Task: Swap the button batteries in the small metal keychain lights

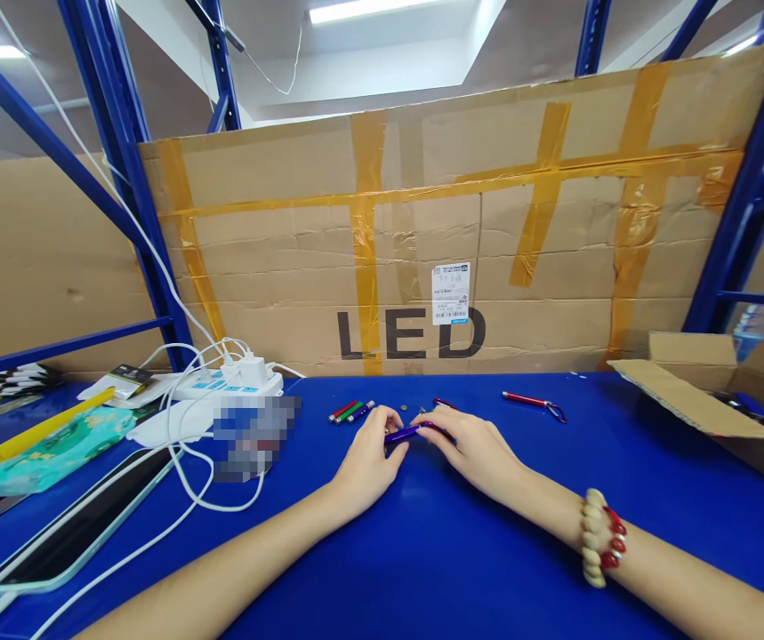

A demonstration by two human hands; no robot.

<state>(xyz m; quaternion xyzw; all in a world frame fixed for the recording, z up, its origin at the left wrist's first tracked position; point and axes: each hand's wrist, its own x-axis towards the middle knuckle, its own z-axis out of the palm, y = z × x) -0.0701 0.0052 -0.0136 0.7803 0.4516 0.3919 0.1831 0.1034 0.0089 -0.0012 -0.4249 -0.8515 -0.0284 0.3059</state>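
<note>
A slim purple metallic pen-like tube (400, 436) lies level between my two hands, just above the blue tabletop. My left hand (369, 458) pinches its left end between thumb and fingers. At the other end my right hand (471, 447) has its fingers closed on the tube, covering part of it. Beyond my left hand is a small group of short red, green and blue tubes (351, 412). A tiny round part (404, 408) sits past the fingertips. Partly behind my right hand shows a dark red piece (445, 404). Farther right lies a red pen-like tube (524, 399) with a carabiner loop.
An open cardboard box (695, 400) stands at the right. On the left are a power strip (228, 384) with tangled white cables, a phone-like device (88, 520), a green packet (54, 453) and a yellow stick (52, 425). A tall cardboard sheet (288, 267) closes off the back.
</note>
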